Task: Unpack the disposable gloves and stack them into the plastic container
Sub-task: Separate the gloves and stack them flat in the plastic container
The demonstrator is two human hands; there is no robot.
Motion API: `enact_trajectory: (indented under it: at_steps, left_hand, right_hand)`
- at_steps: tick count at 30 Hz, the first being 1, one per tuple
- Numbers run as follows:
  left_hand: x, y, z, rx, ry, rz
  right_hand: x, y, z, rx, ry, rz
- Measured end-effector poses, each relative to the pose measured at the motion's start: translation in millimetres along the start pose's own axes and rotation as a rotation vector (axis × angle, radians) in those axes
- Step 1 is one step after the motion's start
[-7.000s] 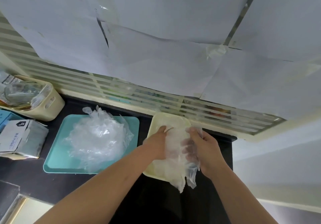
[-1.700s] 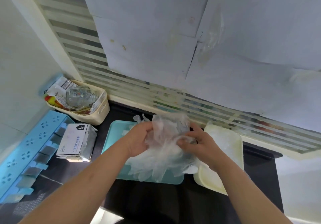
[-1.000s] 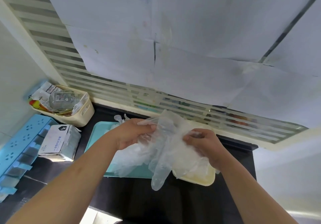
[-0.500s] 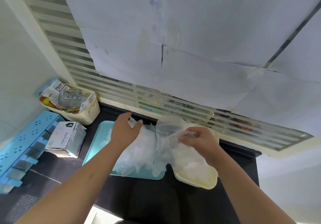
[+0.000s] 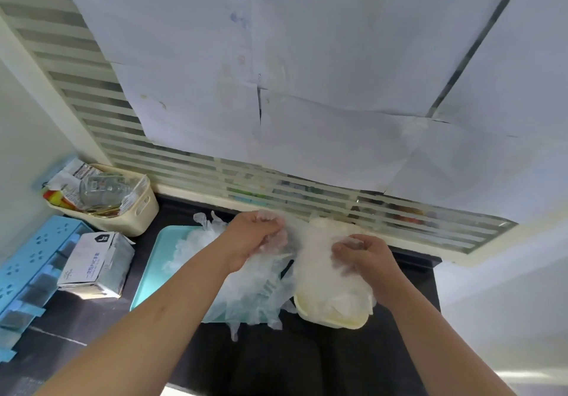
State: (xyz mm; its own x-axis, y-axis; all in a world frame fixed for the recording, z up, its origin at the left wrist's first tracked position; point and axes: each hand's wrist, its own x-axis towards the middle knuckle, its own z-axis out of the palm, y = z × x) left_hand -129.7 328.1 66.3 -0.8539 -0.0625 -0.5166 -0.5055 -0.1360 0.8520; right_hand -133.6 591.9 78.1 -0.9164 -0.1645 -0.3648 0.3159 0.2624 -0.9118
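A glove is being pinched between the left hand and right hand over the container. Gloves are already being held there; a loose pile is waiting on the tray. Roughly half is judged done.

Heap of thin, clear disposable gloves, crumpled and loose, spread over a teal tray on a dark counter; a few fingers trailing past the tray's near edge. Just right of it, touching, a cream plastic container, oblong with rounded corners, already holding a layer of clear gloves. One clear glove stretched between heap and container, pinched at both ends above the container's far half.
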Motion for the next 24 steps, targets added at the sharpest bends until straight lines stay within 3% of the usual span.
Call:
enact_trajectory:
  at_steps: [3,5,11,14,17,19,24]
  left_hand:
    - [7.6,2.8,0.9,0.016,0.218,0.082]
    - [10.6,5.2,11.7,0.021,0.215,0.112]
    - [-2.6,18.1,46.0,-0.15,-0.469,0.001]
    - [-3.8,17.5,59.1,-0.132,-0.61,0.018]
    - [14.6,3.9,75.8,0.07,-0.55,-0.02]
    - [31.6,-7.5,91.4,0.222,-0.399,-0.088]
    - [70.4,-42.0,119.2,0.492,-0.013,-0.109]
  right_hand:
    - [-6.5,11.0,-14.9,-0.003,0.038,0.068]
    - [-15.4,11.5,-26.3,-0.007,-0.058,0.082]
    - [-36.0,0.9,-46.0,0.057,-0.556,0.088]
    - [-43.3,7.3,-60.1,0.163,-0.681,0.115]
    - [-46.2,19.9,-75.9,0.192,-0.722,0.148]
    - [-47.3,25.6,-82.5,0.18,-0.717,0.174]
    - [-42.6,28.8,-87.8,0.173,-0.5,0.174]
